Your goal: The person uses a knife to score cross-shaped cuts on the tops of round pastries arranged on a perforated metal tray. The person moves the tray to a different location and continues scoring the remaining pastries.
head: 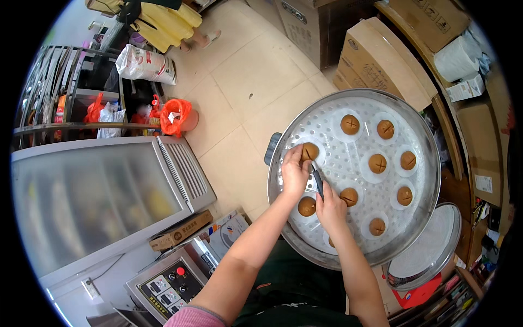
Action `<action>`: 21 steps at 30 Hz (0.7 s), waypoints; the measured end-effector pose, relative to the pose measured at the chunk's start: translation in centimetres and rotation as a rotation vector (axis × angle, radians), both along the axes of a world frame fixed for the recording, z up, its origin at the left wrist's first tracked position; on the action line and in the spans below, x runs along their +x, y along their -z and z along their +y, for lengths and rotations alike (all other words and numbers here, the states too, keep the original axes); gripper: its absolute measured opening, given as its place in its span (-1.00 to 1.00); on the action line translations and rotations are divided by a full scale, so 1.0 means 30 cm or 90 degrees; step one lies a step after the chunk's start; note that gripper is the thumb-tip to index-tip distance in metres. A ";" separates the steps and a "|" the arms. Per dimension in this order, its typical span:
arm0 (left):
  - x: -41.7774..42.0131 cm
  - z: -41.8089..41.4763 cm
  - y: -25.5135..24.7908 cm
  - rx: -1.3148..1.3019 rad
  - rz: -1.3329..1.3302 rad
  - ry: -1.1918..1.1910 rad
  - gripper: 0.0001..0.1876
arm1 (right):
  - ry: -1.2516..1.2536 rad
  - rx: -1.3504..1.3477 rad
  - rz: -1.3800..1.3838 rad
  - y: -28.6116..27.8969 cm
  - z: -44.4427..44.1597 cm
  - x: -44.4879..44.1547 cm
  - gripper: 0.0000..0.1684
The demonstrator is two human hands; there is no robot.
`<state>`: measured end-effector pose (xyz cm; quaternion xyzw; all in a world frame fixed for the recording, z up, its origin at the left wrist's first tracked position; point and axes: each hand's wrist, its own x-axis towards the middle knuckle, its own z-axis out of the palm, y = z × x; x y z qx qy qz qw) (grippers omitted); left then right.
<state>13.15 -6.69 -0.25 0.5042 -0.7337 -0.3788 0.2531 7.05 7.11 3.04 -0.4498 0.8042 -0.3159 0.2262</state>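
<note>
A round metal steamer tray [434,192] lies before me, lined with a perforated whitish mat [339,159]. On it, several brown dough buns rest on white paper rounds. The fingers of my left hand [295,171] hold the left side of one bun [310,151]. My right hand [331,207] grips a small knife by its dark handle [318,184], with the tip at that bun's lower edge. Cross cuts show on buns such as this upper one [350,124]. Another bun [307,207] sits between my forearms, and my right wrist partly hides one more [331,242].
A dark side handle [272,148] juts from the tray. Cardboard boxes [380,61] stand beyond it; a second round tray [427,249] is at lower right. Leftward are a glass-topped chest freezer [98,200], a red-lined bin [179,116] and a control panel [167,288]. A person [163,22] stands far off.
</note>
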 end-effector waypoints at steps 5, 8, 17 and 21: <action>-0.013 0.003 -0.012 -0.003 -0.027 -0.003 -0.51 | -0.008 0.003 0.016 0.017 -0.060 -0.025 -0.49; -0.003 -0.006 -0.003 0.001 -0.039 -0.003 -0.52 | -0.006 0.014 0.008 0.018 -0.013 -0.004 -0.51; -0.017 -0.008 -0.015 -0.010 -0.055 -0.002 -0.52 | 0.006 0.026 0.002 -0.002 -0.006 -0.010 -0.51; -0.021 -0.004 -0.027 -0.022 -0.064 0.010 -0.52 | 0.017 0.022 -0.004 -0.017 0.043 -0.001 -0.52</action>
